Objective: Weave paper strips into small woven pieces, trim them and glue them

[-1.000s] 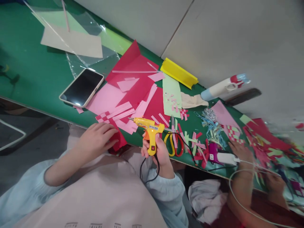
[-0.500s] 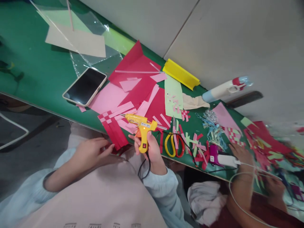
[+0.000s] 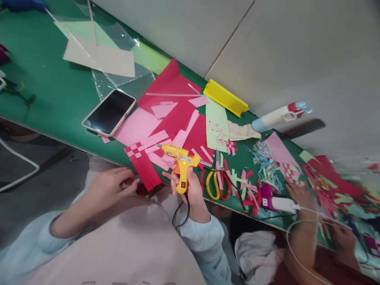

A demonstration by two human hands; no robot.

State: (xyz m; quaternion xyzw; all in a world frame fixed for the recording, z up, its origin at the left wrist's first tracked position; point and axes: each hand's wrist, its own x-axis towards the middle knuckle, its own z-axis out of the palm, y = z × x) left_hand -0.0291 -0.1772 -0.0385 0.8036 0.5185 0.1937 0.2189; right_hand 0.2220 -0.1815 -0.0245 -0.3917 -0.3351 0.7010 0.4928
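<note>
Glue gun (image 3: 186, 161) clasped by its handle in the right hand (image 3: 192, 190), nozzle (image 3: 159, 145) left of the grip, near woven strips (image 3: 135, 150). Left hand (image 3: 109, 187) half open, palm hidden; can't tell if holding anything.

No legible txt, brand or no. Yellow glue gun (image 3: 181, 156) w/ small white label (image 3: 186, 159) on body, print too small to read. Light garment (image 3: 118, 253) w/ dark print (image 3: 115, 283) at btm edge of view, cut off, unreadable. White mark on purple block (image 3: 267, 198), also illegible.
</note>
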